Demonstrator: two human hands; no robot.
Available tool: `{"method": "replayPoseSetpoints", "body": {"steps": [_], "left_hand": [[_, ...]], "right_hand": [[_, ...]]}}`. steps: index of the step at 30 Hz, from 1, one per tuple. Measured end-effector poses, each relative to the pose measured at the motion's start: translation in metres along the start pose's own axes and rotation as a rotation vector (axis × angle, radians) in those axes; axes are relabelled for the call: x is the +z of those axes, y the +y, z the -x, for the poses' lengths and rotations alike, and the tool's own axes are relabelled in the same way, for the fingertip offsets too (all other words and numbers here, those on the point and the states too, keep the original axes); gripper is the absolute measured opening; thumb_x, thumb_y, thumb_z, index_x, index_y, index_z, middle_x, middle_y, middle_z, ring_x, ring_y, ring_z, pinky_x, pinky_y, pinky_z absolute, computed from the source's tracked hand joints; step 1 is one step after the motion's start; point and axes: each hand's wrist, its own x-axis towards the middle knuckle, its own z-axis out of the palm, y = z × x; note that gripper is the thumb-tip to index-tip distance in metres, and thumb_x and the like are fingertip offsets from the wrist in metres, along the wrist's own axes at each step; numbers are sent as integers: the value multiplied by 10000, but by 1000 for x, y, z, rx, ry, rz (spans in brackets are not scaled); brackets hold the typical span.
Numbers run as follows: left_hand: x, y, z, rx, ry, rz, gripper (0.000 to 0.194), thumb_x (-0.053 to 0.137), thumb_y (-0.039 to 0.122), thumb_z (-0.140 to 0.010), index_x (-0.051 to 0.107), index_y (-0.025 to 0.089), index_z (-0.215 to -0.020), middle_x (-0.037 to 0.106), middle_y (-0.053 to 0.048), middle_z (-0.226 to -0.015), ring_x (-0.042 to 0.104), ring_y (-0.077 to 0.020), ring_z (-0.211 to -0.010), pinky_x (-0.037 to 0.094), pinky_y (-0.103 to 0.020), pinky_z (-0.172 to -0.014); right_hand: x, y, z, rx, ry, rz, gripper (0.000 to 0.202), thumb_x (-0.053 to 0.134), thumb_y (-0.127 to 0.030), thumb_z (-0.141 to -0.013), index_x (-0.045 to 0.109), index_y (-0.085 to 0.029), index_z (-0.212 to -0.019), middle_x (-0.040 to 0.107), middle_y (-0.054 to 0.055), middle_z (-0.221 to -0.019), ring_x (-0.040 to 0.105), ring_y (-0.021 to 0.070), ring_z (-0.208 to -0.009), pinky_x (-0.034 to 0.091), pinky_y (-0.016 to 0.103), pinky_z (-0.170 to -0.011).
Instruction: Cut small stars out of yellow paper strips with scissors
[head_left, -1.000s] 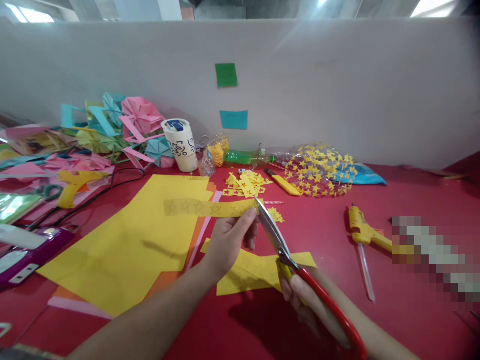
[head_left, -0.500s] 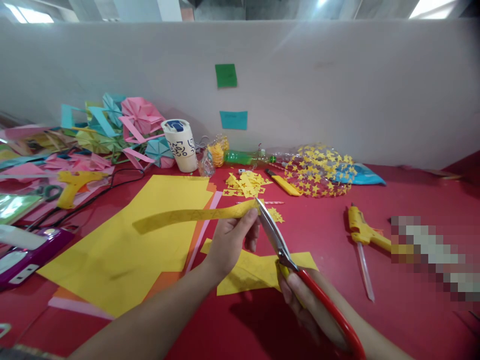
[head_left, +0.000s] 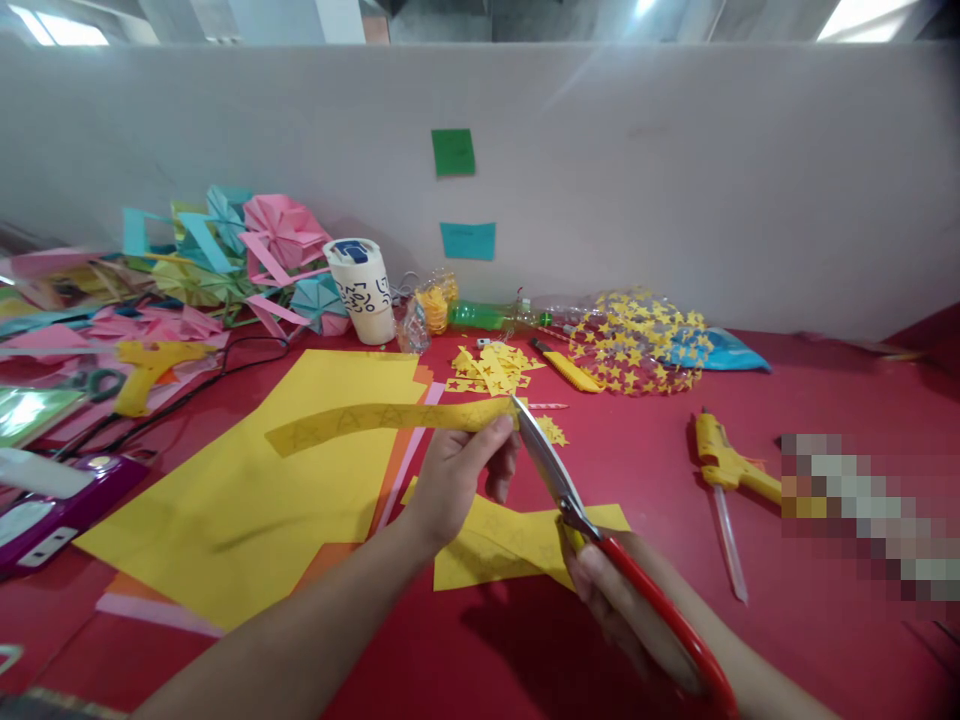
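Observation:
Between thumb and fingers, my left hand (head_left: 454, 480) pinches the right end of a yellow paper strip (head_left: 367, 418) with star outlines drawn along it. The strip's free end reaches left over the yellow sheets. My right hand (head_left: 611, 590) is wrapped round red-handled scissors (head_left: 551, 460), whose blade tips meet the strip's right end beside my left thumb. Under my hands lie yellow paper pieces (head_left: 495, 550) with star outlines. Cut yellow stars (head_left: 553, 431) lie just beyond the scissors, and a heap of star-holed yellow scraps (head_left: 491, 368) is farther back.
Large yellow sheets (head_left: 300, 480) cover orange and pink paper at left. A yellow glue gun (head_left: 724, 455) lies right, another glue gun (head_left: 142, 375) left. Behind are a white cup (head_left: 364, 295), a green bottle (head_left: 484, 315), a yellow cutter (head_left: 571, 370) and a star-covered plastic piece (head_left: 637, 340).
The strip's free part has risen slightly and turned so its star outlines show more clearly. The scissors and my right hand have shifted only slightly.

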Motion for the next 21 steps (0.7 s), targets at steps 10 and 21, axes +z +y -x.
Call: {"method": "replayPoseSetpoints", "body": {"steps": [10,21], "left_hand": [[-5,4,-4,21,11,-22,295,578,353,-830,598,148,-618,533,29,-504,475,-64,-386,375,-193,-370],[-10,12,-10,170,19,-45,214,489,260,-881,495,172,-686,553,43,-597,506,-56,-435,400,-194,-428]], "right_hand": [[-11,0,-5,11,-93,43,508,566,-722,-700,462,-230,-633,383,-46,-429,342,103,-340,249,254,-350],[-11,-16,3,-130,-21,190,509,492,-672,-811,401,-214,-608,345,-40,-501,295,88,-430,241,241,-403]]}}
